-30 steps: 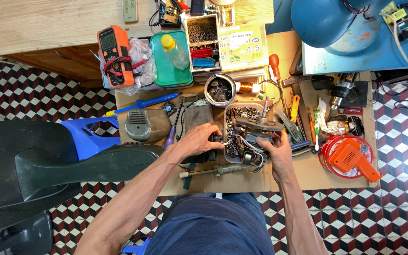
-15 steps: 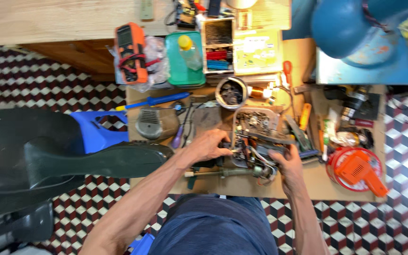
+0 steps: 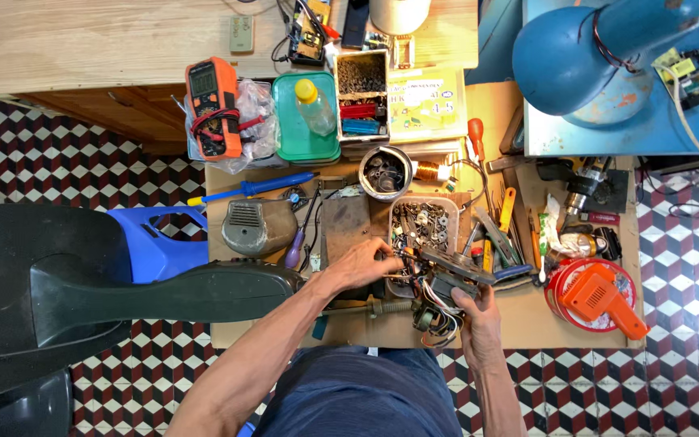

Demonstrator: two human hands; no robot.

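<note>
- The left hand [image 3: 363, 265] reached in from the lower left, its fingers curled and pinched on the near-left edge of a dark circuit assembly trailing coloured wires [image 3: 438, 279], which sat at the front middle of the cluttered brown tabletop [image 3: 527, 324].
- The right hand [image 3: 476, 311] came up from below and gripped the same assembly from its underside, thumb and fingers closed round the black block at its near end; the bundle of wires hung between the two hands.
- Just behind the assembly stood a clear rectangular plastic tray of small metal parts [image 3: 425, 222], touching or nearly touching it; which could not be told.
- Behind that tray lay a round metal tin of dark parts [image 3: 385, 171], with a small copper wire coil [image 3: 425, 170] just beside it on the right.
- To the left of the left hand lay a grey-brown rounded casing with a slotted grille [image 3: 257, 226], and a blue-handled tool with a yellow tip [image 3: 252, 188] lay behind it.
- At the back left, an orange handheld multimeter [image 3: 213, 105] rested on a clear plastic bag, beside a green lidded box carrying a yellow-capped bottle [image 3: 307, 121].
- Well to the right, an orange pistol-shaped tool [image 3: 604, 298] lay on a red round lid.
- A blue domed lamp shade [image 3: 584, 53] hung over the far right corner.
</note>
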